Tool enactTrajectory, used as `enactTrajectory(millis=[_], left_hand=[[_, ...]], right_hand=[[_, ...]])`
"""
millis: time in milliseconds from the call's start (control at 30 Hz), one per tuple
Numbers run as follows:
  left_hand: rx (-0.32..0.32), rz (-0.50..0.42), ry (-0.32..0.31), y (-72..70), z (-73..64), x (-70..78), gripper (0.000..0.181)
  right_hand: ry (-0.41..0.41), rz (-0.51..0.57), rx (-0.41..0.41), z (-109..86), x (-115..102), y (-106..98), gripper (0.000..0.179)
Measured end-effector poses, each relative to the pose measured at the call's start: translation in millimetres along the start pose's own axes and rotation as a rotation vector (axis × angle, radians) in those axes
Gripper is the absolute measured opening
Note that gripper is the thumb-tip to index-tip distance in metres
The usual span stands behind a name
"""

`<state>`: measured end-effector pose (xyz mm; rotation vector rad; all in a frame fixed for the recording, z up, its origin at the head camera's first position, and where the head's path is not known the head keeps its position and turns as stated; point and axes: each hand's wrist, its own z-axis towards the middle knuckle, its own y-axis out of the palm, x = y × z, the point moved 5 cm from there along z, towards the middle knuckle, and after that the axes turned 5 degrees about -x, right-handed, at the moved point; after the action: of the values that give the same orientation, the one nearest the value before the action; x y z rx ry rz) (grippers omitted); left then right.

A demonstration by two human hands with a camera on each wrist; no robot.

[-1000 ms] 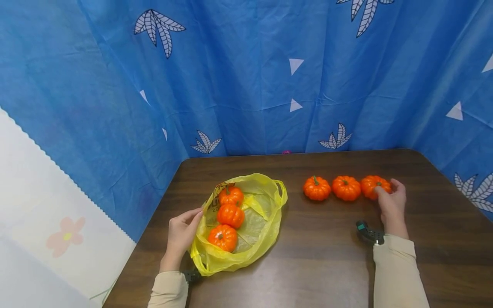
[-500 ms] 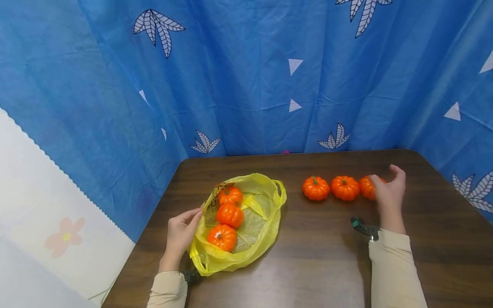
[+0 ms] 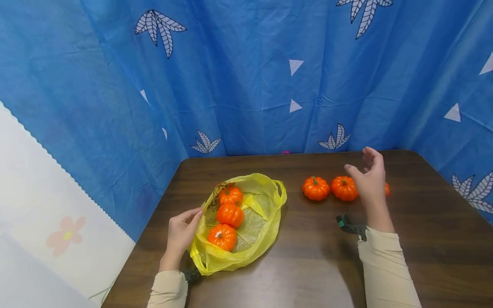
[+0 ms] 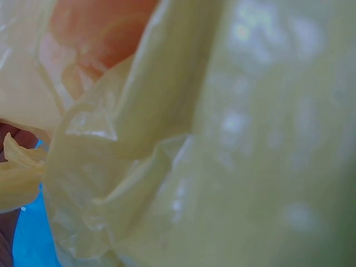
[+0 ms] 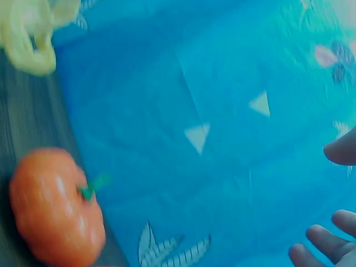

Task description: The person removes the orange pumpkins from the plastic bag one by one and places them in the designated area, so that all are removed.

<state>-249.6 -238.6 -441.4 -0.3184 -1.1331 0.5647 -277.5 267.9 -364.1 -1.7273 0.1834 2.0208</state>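
My left hand (image 3: pixel 181 233) pinches the left rim of a yellow plastic bag (image 3: pixel 258 254), which lies with its mouth spread wide. Inside it, along the left side, are three small orange pumpkins (image 3: pixel 230 215). The bag's film (image 4: pixel 267 167) fills most of the left wrist view, with orange showing through at the top. Nothing is in my right hand (image 3: pixel 370 182), which is raised with thumb and fingers apart. It overlaps the right part of a row of three more pumpkins (image 3: pixel 316 188) and largely hides the rightmost one (image 3: pixel 387 189). A green-stemmed pumpkin (image 5: pixel 58 208) shows in the right wrist view.
The dark wooden table (image 3: pixel 300 265) runs back to a blue curtain (image 3: pixel 250 85) with leaf and triangle prints. A pale cloth (image 3: pixel 61 205) with a flower hangs at the left. A loop handle (image 3: pixel 282 192) of the bag points toward the pumpkin row.
My right hand has let go of the rightmost pumpkin, then risen and moved left over the row. That pumpkin stays on the table. My left hand and the bag have not moved.
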Motion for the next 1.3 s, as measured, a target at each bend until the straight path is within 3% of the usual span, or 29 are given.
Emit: enactTrajectory(millis=[233,467,867,1300], left_hand=[[-0.004,-0.004,-0.011,0.5,-0.5,-1.6,0.015],[-0.003,-0.006,-0.004,0.1,0.5,0.9,0.015],[-0.005,-0.009,0.01,-1.8,2.9,4.2,0.015],[-0.001,0.006,-0.006,-2.0,-0.9,0.3,0.015]], right_hand=[[-0.125,-0.002,-0.183,-13.6,-19,44,0.073],[-0.179,0.006,-0.366,-32.7,-25,97,0.071],[-0.143,0.119,-0.576,-60.3,-32,148,0.064],[-0.042,0.128,-0.722,-95.0,-22,184,0.066]])
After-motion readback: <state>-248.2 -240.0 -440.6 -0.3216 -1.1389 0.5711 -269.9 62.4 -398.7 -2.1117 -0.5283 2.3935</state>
